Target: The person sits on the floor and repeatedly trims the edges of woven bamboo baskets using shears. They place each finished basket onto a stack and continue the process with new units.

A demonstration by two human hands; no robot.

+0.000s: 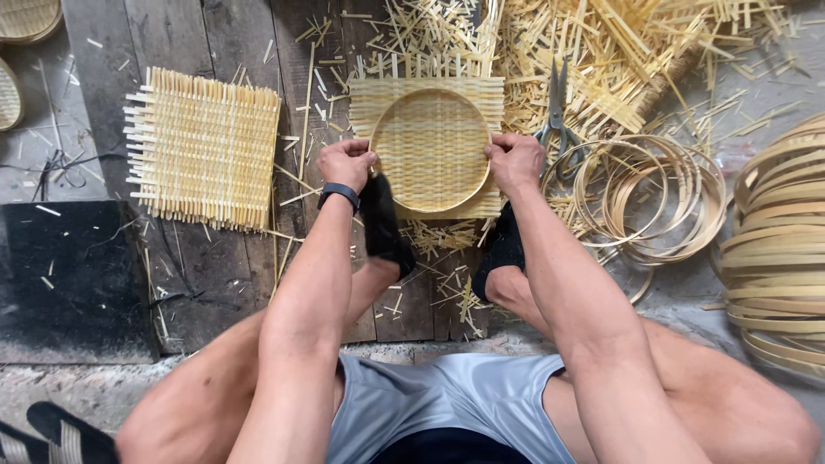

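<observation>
A square woven bamboo mat (481,90) lies on dark wooden boards with a round bamboo hoop (431,151) pressed into its middle, bowing the weave into a shallow dish. My left hand (345,163) grips the hoop's left rim; a black band sits on that wrist. On the hoop's right rim my right hand (514,161) is closed. Both feet in black socks press on the mat's near edge, the left foot (384,228) and the right foot (501,249).
A second flat woven mat (203,148) lies to the left. Scissors (557,112) rest among bamboo strip offcuts behind my right hand. Loose bamboo rings (640,202) and a coil of wide strips (778,249) sit at right. A dark slab (73,279) is near left.
</observation>
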